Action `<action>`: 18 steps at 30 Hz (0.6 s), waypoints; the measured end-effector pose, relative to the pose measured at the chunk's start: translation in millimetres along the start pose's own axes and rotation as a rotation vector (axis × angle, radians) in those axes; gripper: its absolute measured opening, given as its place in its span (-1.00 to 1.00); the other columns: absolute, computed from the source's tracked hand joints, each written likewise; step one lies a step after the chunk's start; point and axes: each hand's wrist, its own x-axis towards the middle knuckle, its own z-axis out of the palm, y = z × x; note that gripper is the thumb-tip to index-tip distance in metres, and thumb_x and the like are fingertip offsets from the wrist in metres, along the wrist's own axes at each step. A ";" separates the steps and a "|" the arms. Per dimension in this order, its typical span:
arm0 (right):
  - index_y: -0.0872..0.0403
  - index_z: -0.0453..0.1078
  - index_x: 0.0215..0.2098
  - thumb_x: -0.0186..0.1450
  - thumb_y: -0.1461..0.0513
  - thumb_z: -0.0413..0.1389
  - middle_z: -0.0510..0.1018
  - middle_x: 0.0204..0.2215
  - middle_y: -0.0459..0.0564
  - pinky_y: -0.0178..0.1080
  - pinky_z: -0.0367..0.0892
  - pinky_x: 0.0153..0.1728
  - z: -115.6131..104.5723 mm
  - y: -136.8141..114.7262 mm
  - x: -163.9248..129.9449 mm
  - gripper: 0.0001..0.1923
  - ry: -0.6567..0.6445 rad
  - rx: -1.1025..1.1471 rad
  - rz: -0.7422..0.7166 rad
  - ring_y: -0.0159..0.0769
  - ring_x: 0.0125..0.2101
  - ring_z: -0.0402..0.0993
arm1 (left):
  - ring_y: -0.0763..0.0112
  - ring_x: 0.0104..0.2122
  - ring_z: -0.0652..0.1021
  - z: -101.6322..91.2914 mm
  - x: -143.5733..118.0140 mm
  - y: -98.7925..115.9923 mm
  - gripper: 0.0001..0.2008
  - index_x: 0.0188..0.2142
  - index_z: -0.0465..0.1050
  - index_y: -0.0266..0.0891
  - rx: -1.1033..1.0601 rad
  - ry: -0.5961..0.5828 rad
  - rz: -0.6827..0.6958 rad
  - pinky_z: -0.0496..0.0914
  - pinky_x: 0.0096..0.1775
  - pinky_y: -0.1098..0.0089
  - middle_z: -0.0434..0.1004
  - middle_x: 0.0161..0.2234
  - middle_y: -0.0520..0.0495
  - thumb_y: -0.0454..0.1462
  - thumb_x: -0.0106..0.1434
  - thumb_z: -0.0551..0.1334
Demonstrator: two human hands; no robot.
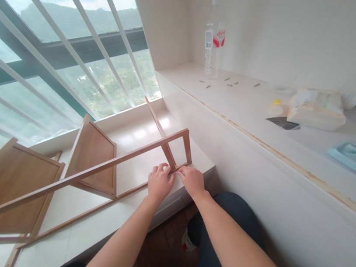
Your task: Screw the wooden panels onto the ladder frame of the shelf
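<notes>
While the wooden shelf frame [93, 170] lies tipped on its side across the pale window ledge [92, 223], we have both hands at its near end, where the upright meets the bottom rail. Our left hand [159, 183] curls its fingers closed over the rail; our right hand [193, 180] pinches the same joint, fingers drawn together. Whether anything small sits between the fingertips we cannot tell. Screws [229, 84] lie well apart by the water bottle [214, 37].
</notes>
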 end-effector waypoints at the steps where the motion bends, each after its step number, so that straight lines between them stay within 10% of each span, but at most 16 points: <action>1: -0.06 0.58 -0.12 0.47 0.10 0.05 0.70 -0.14 -0.04 -0.28 0.35 -0.21 -0.1 0.1 0.0 -0.74 0.005 0.004 -0.007 -0.22 -0.15 0.61 | 0.05 0.05 0.43 -1.5 0.8 0.6 -0.74 -0.04 0.53 -0.01 -0.015 -0.005 -0.004 0.37 -0.09 0.14 0.48 0.12 -0.03 -0.11 0.37 0.14; 18: -0.01 0.59 -0.20 0.51 0.11 -0.01 0.70 -0.25 -0.02 -0.29 0.24 -0.33 9.3 4.4 -0.4 -0.67 0.049 -0.014 -0.130 -0.26 -0.26 0.58 | 0.04 -0.10 0.56 -7.7 33.2 22.1 -0.52 -0.27 0.56 -0.18 -0.174 -0.063 -0.239 0.39 -0.14 0.21 0.61 -0.18 -0.22 0.11 0.35 0.05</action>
